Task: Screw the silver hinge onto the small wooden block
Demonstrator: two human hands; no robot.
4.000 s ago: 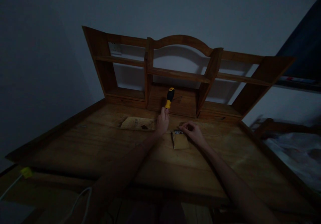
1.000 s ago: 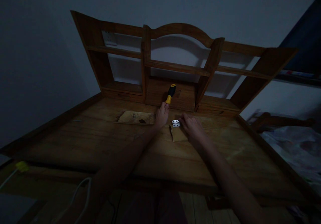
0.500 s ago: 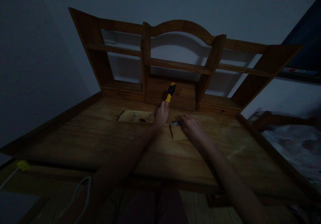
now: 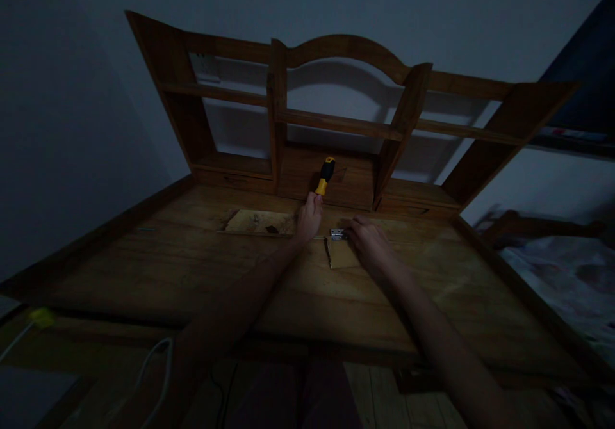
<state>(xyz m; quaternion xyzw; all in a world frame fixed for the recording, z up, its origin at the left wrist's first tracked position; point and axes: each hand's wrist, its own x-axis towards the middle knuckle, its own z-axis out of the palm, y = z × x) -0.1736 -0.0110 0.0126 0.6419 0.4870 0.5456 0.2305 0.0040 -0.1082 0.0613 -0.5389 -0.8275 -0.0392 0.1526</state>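
Observation:
My left hand (image 4: 310,216) is closed on a screwdriver (image 4: 327,173) near the lower end of its black and yellow handle, which points up and away. The screwdriver's shaft is mostly hidden by the hand. To its right, my right hand (image 4: 369,240) has its fingers pinched at the right end of a small silver metal hinge (image 4: 337,234). Just below the hinge lies a torn-edged piece of cardboard (image 4: 342,255), partly under the right hand. Both hands are over the wooden desktop (image 4: 240,275).
A wooden shelf unit (image 4: 336,118) stands along the back of the desk against the wall. Left of my left hand, a pale, rough-edged patch (image 4: 259,221) shows in the desktop. A white cable (image 4: 168,371) and a yellow piece (image 4: 42,317) are at the front left.
The view has shifted very slightly. Both hands, the screwdriver and the hinge keep nearly the same places; the hinge shows a little brighter.

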